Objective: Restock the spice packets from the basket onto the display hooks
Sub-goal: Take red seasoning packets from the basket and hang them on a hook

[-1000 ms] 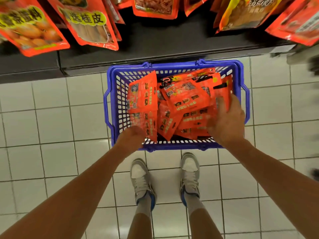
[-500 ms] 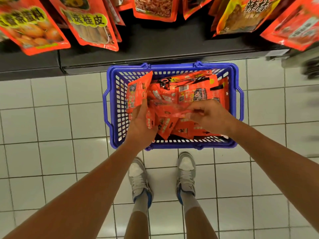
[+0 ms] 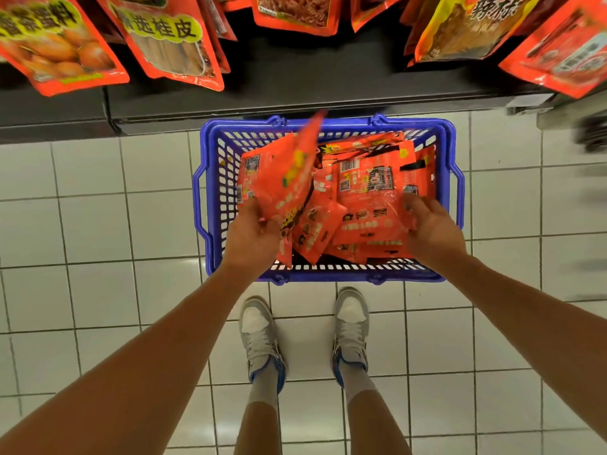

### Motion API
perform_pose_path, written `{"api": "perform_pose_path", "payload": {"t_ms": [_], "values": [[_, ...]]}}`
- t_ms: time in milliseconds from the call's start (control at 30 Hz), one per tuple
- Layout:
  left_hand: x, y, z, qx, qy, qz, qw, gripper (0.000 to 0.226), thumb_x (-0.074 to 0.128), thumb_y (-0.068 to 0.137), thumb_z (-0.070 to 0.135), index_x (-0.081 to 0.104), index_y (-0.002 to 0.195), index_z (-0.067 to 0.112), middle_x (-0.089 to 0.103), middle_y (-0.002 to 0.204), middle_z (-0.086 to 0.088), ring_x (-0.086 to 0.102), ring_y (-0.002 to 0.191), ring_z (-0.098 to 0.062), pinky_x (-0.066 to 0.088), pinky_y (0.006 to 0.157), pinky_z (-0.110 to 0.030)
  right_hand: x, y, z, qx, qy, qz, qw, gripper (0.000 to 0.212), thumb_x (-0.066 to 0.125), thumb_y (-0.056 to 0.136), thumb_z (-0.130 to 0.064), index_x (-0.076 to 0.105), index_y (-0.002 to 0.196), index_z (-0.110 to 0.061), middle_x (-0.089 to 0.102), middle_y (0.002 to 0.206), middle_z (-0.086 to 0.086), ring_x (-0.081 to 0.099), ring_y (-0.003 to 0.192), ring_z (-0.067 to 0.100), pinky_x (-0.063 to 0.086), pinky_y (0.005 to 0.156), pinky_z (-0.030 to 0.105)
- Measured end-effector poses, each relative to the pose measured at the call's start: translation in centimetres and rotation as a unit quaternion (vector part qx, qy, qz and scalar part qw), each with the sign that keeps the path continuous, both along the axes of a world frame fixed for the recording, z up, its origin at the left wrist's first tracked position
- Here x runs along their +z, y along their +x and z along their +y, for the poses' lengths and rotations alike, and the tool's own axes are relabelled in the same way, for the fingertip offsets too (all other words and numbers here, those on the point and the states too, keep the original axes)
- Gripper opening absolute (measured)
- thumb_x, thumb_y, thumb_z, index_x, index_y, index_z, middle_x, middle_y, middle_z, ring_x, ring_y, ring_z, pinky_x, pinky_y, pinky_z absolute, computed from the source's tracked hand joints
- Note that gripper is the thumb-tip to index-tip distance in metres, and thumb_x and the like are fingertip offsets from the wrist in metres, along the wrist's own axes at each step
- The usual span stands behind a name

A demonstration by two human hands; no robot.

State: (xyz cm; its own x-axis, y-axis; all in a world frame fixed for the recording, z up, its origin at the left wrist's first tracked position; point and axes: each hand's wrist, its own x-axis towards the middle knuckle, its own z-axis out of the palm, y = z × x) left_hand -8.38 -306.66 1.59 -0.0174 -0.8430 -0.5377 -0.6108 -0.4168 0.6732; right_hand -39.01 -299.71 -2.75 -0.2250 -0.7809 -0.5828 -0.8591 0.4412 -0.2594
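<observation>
While the basket (image 3: 328,275) sits on the floor below the hanging packets (image 3: 170,37), the left hand (image 3: 251,238) grips raised packets (image 3: 282,178); the right hand (image 3: 433,231), fingers (image 3: 414,205) loosely spread, rests on the pile (image 3: 371,205).

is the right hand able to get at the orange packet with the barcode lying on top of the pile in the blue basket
Probably yes. The right hand already rests on the pile in the blue plastic basket, and the orange barcode packet lies uncovered on top beside its fingers.

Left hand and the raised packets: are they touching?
Touching. The head view shows the left hand gripping the raised packets at their lower edge.
</observation>
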Motion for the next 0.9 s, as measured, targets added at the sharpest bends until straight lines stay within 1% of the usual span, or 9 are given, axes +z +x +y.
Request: {"api": "perform_pose_path", "payload": {"t_ms": [133, 233, 333, 400, 467, 567, 667, 767, 900], "values": [[0.2, 1.0, -0.2, 0.065, 0.057, 0.027, 0.996, 0.031, 0.059, 0.097, 0.015, 0.057, 0.128, 0.015, 0.069, 0.114, -0.003, 0.066, 0.105, -0.023, 0.057, 0.09, -0.042, -2.0, -0.2, -0.6, 0.108, 0.096, 0.048, 0.988, 0.097, 0.07, 0.091, -0.049, -0.001, 0.157, -0.048, -0.002, 0.169, 0.009, 0.024, 0.148, 0.043, 0.05, 0.099, 0.059], [1.0, 1.4, 0.0, 0.065, 0.08, 0.026, 0.994, 0.028, 0.058, 0.099, 0.018, 0.057, 0.127, 0.017, 0.069, 0.112, -0.003, 0.067, 0.105, -0.024, 0.058, 0.089, -0.044, -0.9, 1.6, -1.9, 0.126, 0.017, -0.014, 0.992, 0.061, 0.057, 0.097, -0.041, 0.034, 0.154, -0.043, 0.019, 0.165, 0.015, 0.031, 0.145, 0.044, 0.045, 0.105, 0.055], [2.5, 1.7, 0.1, 0.053, 0.078, 0.008, 0.995, 0.03, 0.058, 0.099, 0.019, 0.058, 0.129, 0.017, 0.07, 0.115, -0.005, 0.066, 0.107, -0.025, 0.057, 0.091, -0.045, 1.5, 2.8, -3.1, 0.164, -0.136, -0.075, 0.974, 0.03, 0.057, 0.098, -0.024, 0.071, 0.124, -0.022, 0.051, 0.147, 0.02, 0.047, 0.133, 0.047, 0.046, 0.104, 0.056], [3.8, 1.8, -0.2, 0.065, 0.078, 0.002, 0.995, 0.03, 0.061, 0.096, 0.019, 0.061, 0.126, 0.018, 0.07, 0.117, -0.005, 0.067, 0.108, -0.026, 0.057, 0.092, -0.049, 3.8, 2.9, -4.3, 0.108, -0.145, -0.126, 0.975, 0.03, 0.054, 0.099, -0.025, 0.072, 0.12, -0.014, 0.061, 0.137, 0.016, 0.056, 0.126, 0.039, 0.049, 0.102, 0.049], [5.7, 1.7, -0.8, 0.103, 0.084, 0.022, 0.991, 0.03, 0.063, 0.087, 0.022, 0.065, 0.116, 0.018, 0.073, 0.111, -0.004, 0.07, 0.102, -0.026, 0.059, 0.089, -0.051, 6.7, 2.7, -5.4, -0.011, -0.14, -0.162, 0.977, 0.04, 0.046, 0.098, -0.039, 0.068, 0.115, -0.01, 0.071, 0.114, 0.013, 0.067, 0.103, 0.034, 0.053, 0.085, 0.04], [9.2, 0.9, -1.7, 0.161, 0.101, 0.081, 0.978, 0.032, 0.061, 0.075, 0.027, 0.067, 0.105, 0.019, 0.075, 0.103, -0.005, 0.073, 0.094, -0.028, 0.06, 0.086, -0.054, 12.0, 1.6, -6.3, -0.14, -0.159, -0.233, 0.949, 0.033, 0.05, 0.096, -0.044, 0.068, 0.093, -0.016, 0.073, 0.089, 0.01, 0.07, 0.085, 0.032, 0.057, 0.081, 0.05], [14.3, -0.5, -2.6, 0.22, 0.113, 0.168, 0.954, 0.028, 0.059, 0.073, 0.023, 0.069, 0.1, 0.021, 0.078, 0.093, -0.002, 0.076, 0.086, -0.026, 0.06, 0.084, -0.05, 18.2, 0.7, -6.6, -0.242, -0.172, -0.318, 0.9, 0.029, 0.055, 0.098, -0.038, 0.07, 0.092, -0.014, 0.076, 0.087, 0.01, 0.073, 0.082, 0.032, 0.06, 0.079, 0.054], [21.1, -2.0, -3.4, 0.283, 0.139, 0.258, 0.913, 0.039, 0.054, 0.064, 0.018, 0.065, 0.101, 0.015, 0.075, 0.092, -0.006, 0.073, 0.087, -0.03, 0.058, 0.085, -0.049, 25.6, 0.4, -6.7, -0.339, -0.171, -0.391, 0.838, 0.027, 0.06, 0.098, -0.039, 0.076, 0.087, -0.021, 0.079, 0.086, 0.004, 0.076, 0.075, 0.019, 0.06, 0.066, 0.038], [31.4, -3.1, -3.9, 0.292, 0.117, 0.325, 0.892, 0.031, 0.054, 0.074, 0.023, 0.069, 0.101, 0.017, 0.078, 0.097, -0.009, 0.074, 0.088, -0.03, 0.061, 0.076, -0.04, 35.9, 0.6, -7.3, -0.38, -0.178, -0.446, 0.79, 0.028, 0.069, 0.087, -0.052, 0.081, 0.09, -0.026, 0.079, 0.096, 0.008, 0.077, 0.086, 0.024, 0.061, 0.068, 0.035]]}}
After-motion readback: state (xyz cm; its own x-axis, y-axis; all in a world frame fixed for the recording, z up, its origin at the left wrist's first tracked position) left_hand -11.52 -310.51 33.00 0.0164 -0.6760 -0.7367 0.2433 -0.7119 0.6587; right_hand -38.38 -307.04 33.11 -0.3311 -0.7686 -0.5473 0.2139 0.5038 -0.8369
